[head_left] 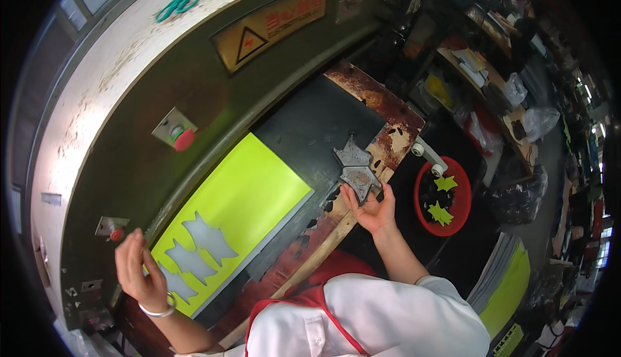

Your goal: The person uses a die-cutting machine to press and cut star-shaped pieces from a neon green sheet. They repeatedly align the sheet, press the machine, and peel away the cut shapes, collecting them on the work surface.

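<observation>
My right hand (374, 213) grips the near edge of a grey metal cutting die (357, 171) with a pointed, star-like outline. The die is over the dark board (317, 114), beside its worn wooden edge; I cannot tell if it rests there. My left hand (137, 271) is raised at the left, fingers loosely bent and thumb apart, holding nothing. Just beyond its fingertips is a small red button (116, 234) on the green machine. Between my hands lies a bright yellow-green sheet (255, 179), with several pointed cut-outs (210, 237) showing grey at its near left end.
A red bowl (467, 203) at the right holds yellow-green cut pieces (442, 214) and dark scraps. A larger red push button (184, 140) sticks out of the machine panel. Stacked sheets (508, 286) lie at lower right. Teal-handled scissors (176, 6) lie on the ledge.
</observation>
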{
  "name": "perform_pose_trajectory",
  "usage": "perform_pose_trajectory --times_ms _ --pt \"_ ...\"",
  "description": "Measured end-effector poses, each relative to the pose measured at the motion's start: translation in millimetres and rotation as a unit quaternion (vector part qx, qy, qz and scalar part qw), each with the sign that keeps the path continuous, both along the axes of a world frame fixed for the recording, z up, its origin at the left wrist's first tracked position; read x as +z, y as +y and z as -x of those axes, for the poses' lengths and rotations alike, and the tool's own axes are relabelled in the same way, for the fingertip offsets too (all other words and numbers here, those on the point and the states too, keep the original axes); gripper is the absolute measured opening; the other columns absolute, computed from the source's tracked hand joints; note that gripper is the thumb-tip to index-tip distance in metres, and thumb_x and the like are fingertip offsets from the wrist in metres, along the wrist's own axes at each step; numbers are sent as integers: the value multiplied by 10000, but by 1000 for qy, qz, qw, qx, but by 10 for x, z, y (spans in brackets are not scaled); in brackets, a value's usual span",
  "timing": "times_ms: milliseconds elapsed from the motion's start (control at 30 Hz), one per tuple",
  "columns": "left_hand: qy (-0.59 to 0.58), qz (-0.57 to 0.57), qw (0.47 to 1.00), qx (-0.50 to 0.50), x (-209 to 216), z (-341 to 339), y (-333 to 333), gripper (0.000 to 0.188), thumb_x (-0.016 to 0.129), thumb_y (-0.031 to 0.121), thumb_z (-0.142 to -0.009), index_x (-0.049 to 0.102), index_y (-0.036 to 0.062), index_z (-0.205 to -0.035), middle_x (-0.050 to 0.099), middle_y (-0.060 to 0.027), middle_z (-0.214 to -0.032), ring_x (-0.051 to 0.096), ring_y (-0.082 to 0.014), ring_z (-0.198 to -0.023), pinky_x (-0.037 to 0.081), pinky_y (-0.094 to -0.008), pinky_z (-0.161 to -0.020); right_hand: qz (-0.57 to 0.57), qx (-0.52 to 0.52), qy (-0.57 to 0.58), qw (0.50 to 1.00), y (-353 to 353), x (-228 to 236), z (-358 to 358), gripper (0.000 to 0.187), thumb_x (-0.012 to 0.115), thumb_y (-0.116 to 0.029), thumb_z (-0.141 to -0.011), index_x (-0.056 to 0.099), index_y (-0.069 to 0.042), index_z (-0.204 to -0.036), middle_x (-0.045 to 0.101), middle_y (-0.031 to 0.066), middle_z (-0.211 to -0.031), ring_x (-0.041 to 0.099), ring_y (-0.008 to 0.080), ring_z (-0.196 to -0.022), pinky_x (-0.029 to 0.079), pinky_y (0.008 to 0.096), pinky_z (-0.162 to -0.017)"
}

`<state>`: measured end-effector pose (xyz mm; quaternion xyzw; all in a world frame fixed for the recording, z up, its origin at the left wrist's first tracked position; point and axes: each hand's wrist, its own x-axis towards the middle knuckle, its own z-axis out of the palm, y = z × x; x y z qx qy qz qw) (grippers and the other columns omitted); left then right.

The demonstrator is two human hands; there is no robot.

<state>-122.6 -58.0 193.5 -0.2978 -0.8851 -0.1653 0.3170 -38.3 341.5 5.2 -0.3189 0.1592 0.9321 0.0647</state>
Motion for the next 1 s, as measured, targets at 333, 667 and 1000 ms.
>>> perform_pose_trajectory --times_ms 333,667,1000 --pt "136 197 965 -103 1236 1140 1205 291 609 -92 -769 620 -27 -1052 642 -182 -978 626 -306 -823 506 -352 -705 -403 327 -3 855 678 -386 -325 913 181 -753 -859 481 6 -1267 608 213 -1111 651 359 -830 547 469 -638" --pt "72 175 972 141 1688 3172 1389 198 590 222 -867 672 82 -980 671 -122 -898 637 -317 -824 497 -402 -746 -652 566 -136 486 812 -351 -374 712 422 -605 -915 641 5 -619 616 170 -547 569 282 -414 461 412 -443" --pt "-114 245 953 137 1325 4537 2079 325 559 209 -875 631 83 -1166 632 -196 -1127 602 -344 -1043 462 -405 -925 -931 193 114 287 -632 -254 75 204 679 -239 -828 624 -56 -758 626 137 -691 605 313 -579 498 378 -569"
